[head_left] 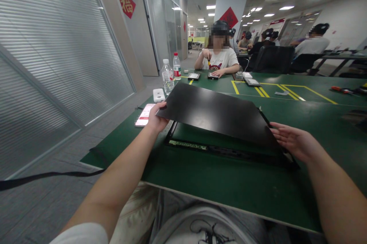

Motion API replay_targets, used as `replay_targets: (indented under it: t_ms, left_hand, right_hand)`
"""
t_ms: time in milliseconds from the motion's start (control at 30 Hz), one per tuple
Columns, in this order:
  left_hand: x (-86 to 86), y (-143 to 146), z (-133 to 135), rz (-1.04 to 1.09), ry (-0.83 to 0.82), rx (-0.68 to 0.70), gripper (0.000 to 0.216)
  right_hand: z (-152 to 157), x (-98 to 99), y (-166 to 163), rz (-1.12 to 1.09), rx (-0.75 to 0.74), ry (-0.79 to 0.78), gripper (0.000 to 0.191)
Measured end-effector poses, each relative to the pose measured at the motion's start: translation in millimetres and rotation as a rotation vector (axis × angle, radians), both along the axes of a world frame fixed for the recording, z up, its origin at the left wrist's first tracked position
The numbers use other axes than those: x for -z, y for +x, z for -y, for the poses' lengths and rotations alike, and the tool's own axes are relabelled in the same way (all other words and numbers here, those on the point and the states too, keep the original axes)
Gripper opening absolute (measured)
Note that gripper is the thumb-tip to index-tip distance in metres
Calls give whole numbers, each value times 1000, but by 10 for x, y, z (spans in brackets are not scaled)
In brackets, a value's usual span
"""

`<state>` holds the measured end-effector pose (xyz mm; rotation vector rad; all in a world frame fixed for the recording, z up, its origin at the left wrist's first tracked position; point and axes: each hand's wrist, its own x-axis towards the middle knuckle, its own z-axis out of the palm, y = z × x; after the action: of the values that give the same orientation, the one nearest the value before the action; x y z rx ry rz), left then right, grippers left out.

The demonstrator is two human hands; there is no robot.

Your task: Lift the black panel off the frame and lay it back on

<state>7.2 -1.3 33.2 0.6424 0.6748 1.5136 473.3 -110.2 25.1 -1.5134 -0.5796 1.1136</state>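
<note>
The thin black rectangular panel (215,112) is held tilted just above a black rectangular frame (229,151) that lies on the green table (229,186). The left hand (156,118) is clamped on the panel's left corner. The right hand (292,141) is spread, fingers straight, against its right edge. A pink-screened phone (144,115) rests beside the left hand, with two clear plastic bottles (167,76) beyond

Head-worn view, forward-down over green table (218,183)

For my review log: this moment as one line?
left hand: grips black panel, left edge | right hand: open, at right edge | panel tilted over frame on green table
</note>
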Motion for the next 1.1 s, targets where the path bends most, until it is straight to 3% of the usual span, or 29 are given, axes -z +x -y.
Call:
replay_targets:
  t_ms: [333, 667, 1100]
  left_hand:
    - [100, -40, -75, -94, 62, 13, 36]
    - [124, -23, -63, -184, 149, 70, 61]
    - [152, 18, -37, -306, 174, 134, 61]
  right_hand:
    - [41, -55, -122, 218, 31, -9, 46]
    - [-15, 14, -65, 276, 71, 11, 37]
    - [-57, 156, 28, 310, 134, 27, 26]
